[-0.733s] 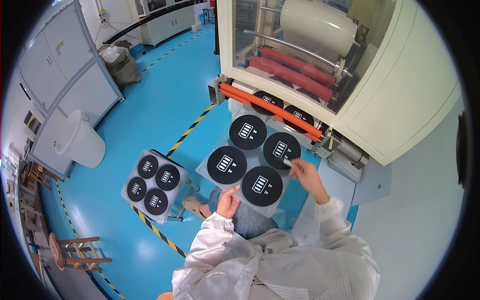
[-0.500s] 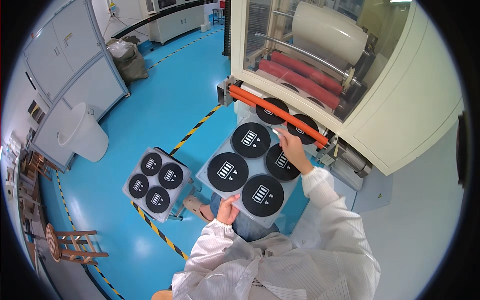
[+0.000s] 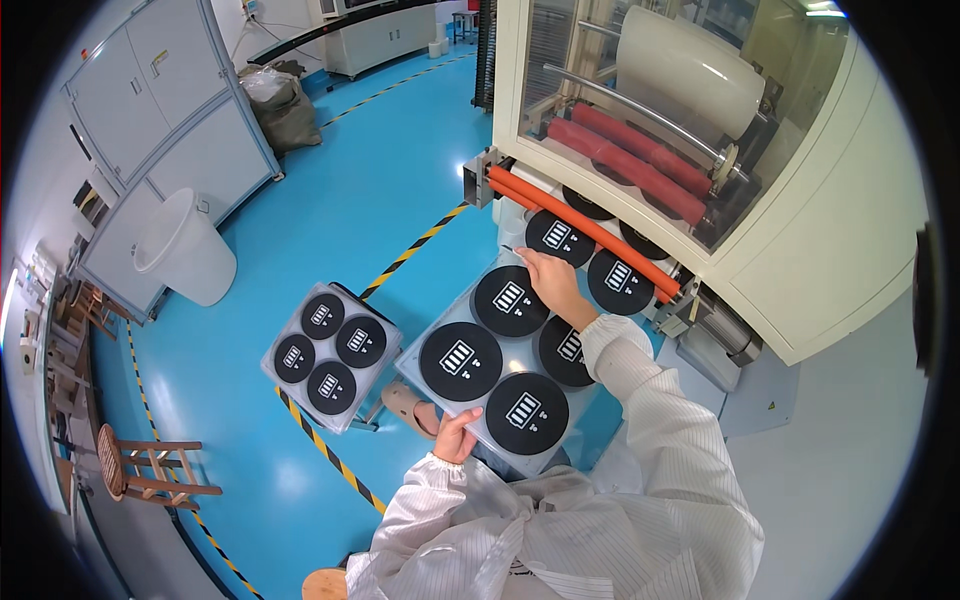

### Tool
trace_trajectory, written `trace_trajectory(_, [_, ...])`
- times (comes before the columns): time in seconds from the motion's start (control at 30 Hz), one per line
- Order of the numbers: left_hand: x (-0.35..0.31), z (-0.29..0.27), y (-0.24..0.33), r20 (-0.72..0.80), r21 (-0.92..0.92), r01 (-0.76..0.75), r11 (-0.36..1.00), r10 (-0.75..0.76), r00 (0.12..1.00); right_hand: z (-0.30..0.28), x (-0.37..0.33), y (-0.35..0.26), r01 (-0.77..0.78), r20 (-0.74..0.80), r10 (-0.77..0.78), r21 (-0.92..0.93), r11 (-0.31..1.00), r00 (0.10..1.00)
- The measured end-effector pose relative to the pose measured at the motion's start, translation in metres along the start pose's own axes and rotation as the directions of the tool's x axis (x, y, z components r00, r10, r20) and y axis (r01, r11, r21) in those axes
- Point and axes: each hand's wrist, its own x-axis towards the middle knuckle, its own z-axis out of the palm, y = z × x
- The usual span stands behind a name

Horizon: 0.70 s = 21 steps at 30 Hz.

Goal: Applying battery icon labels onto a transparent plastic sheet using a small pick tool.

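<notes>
A translucent sheet (image 3: 510, 358) carries several black discs (image 3: 461, 361) with white bar-shaped symbols. My left hand (image 3: 457, 436) is closed on its near left edge, with the thumb on top. Over the sheet's far end, my right hand (image 3: 552, 285) is closed around a small thin tool (image 3: 508, 249), only its dark tip showing. That tip is near the far left corner of the sheet. Beyond it, more discs (image 3: 619, 281) on film come out beneath an orange roller (image 3: 585, 232). My right hand and sleeve partly cover one disc.
A stack of similar sheets (image 3: 332, 357) stands on a low support to the left. The cream machine (image 3: 775, 270) with red rollers (image 3: 640, 165) rises at the far right. A white bin (image 3: 188, 250), a wooden stool (image 3: 150, 465) and grey cabinets are at the left.
My right hand has moved left along the sheet's far end with the tool. More of the discs by the orange roller shows on the near side. My left hand keeps its hold.
</notes>
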Motion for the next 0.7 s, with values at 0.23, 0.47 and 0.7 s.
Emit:
trace_trajectory(0.23, [-0.004,-0.006,0.002,-0.055,0.064,0.047,0.997,-0.044,0.998,0.004,0.001,0.003,0.024,-0.005,-0.024,0.047,0.999,1.0])
trace_trajectory(0.47, [-0.007,0.0,0.001,-0.088,0.086,-0.054,0.995,0.062,0.994,0.011,0.004,0.008,0.051,0.057,-0.052,0.02,0.998,0.997])
trace_trajectory(0.7, [-0.013,0.0,0.004,-0.121,0.106,-0.036,0.994,0.049,0.992,-0.013,0.03,-0.001,-0.056,0.347,0.06,-0.021,0.998,0.936])
